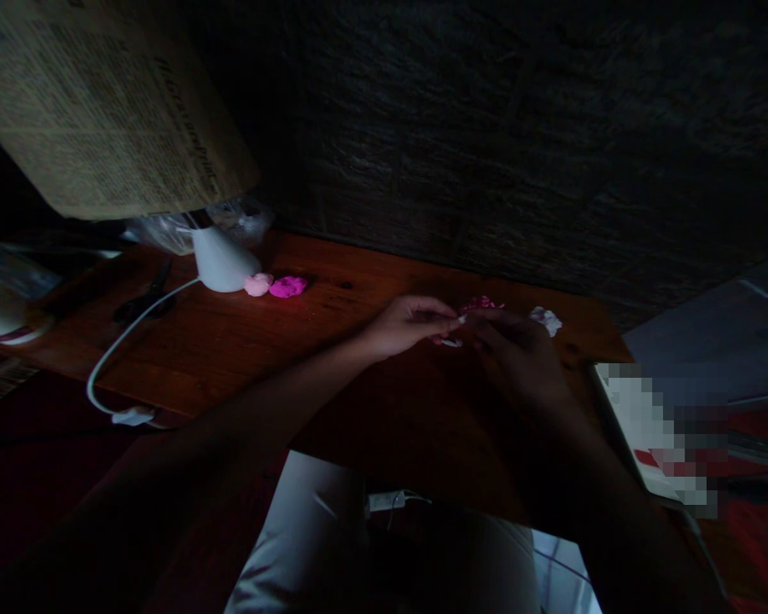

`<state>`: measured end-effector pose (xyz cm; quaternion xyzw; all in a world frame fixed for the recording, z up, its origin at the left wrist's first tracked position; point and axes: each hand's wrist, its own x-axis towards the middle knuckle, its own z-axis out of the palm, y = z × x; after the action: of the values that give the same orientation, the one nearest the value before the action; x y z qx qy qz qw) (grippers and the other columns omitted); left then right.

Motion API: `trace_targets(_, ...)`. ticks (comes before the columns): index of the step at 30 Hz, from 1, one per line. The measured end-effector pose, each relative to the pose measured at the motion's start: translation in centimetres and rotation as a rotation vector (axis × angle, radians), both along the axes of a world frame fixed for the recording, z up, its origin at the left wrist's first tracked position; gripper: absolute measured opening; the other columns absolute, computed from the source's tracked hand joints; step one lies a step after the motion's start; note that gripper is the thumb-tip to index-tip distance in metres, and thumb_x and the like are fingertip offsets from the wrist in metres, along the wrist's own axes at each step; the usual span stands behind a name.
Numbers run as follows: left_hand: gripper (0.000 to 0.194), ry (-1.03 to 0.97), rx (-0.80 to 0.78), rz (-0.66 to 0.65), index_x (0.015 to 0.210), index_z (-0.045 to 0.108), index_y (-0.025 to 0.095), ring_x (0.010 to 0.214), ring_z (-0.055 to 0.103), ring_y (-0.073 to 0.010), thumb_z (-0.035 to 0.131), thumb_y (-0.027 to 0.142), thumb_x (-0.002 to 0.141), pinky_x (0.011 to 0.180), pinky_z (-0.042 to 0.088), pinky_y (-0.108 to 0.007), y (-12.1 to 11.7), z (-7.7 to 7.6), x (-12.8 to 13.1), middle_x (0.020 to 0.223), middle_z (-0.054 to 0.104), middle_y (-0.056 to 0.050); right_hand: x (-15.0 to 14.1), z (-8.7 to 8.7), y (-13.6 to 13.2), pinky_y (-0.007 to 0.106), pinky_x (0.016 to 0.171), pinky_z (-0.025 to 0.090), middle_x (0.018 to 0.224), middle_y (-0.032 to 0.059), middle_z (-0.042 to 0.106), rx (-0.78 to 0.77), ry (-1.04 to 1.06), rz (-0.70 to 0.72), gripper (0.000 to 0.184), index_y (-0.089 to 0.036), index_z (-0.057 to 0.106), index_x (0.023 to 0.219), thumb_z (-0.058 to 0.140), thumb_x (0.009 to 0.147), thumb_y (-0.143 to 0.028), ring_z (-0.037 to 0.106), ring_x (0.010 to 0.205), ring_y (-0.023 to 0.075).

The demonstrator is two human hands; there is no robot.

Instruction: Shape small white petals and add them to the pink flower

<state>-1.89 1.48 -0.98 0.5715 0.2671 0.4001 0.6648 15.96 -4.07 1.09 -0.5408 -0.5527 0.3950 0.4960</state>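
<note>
My left hand [404, 325] and my right hand [515, 351] meet over the wooden table [243, 341], fingertips pinched together on a small white piece [461, 321]. A tiny white bit [449, 343] lies just below the left fingers. Right behind the hands sits a pink-and-white lump [481, 304]. A crumpled white lump [546, 320] lies to the right of it. The right hand is in deep shadow, so its fingers are hard to read.
A white lamp base [221, 258] with its cable [119, 350] stands at the back left under a newsprint shade [102, 102]. Pale pink [257, 284] and magenta [288, 286] lumps lie beside it. Scissors [144, 298] and a plate [0, 315] are further left.
</note>
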Motion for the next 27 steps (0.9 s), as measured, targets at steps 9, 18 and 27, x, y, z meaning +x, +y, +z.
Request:
trace_targets(9, 0.028, -0.076, -0.123, 0.004, 0.098, 0.075, 0.012, 0.079, 0.067, -0.0103, 0.08, 0.019, 0.072, 0.087, 0.053, -0.033, 0.7, -0.3, -0.3, 0.099, 0.074, -0.008, 3.0, -1.4, 1.4, 0.035, 0.066, 0.049, 0.08, 0.0071, 0.077, 0.041, -0.556, 0.045, 0.022, -0.02, 0.079, 0.087, 0.065, 0.081, -0.035, 0.068, 0.07, 0.0233)
trace_targets(18, 0.034, -0.105, -0.187, -0.009, 0.091, 0.071, 0.01, 0.078, 0.068, -0.0117, 0.085, 0.033, 0.071, 0.082, 0.054, -0.029, 0.6, -0.3, -0.2, 0.093, 0.074, -0.008, 2.4, -2.6, 1.6, 0.033, 0.064, 0.049, 0.084, 0.0086, 0.08, 0.088, -0.728, -0.001, 0.024, -0.022, 0.08, 0.094, 0.061, 0.087, -0.034, 0.072, 0.073, 0.0252)
trace_targets(27, 0.039, -0.064, -0.193, 0.013, 0.092, 0.074, 0.01, 0.068, 0.064, -0.0089, 0.088, 0.034, 0.065, 0.07, 0.052, -0.025, 0.5, -0.8, -0.1, 0.082, 0.073, -0.005, 1.2, -0.6, 0.3, 0.032, 0.062, 0.051, 0.08, 0.0057, 0.077, 0.006, -0.273, 0.071, 0.035, -0.02, 0.078, 0.102, 0.066, 0.085, -0.047, 0.067, 0.068, 0.0208)
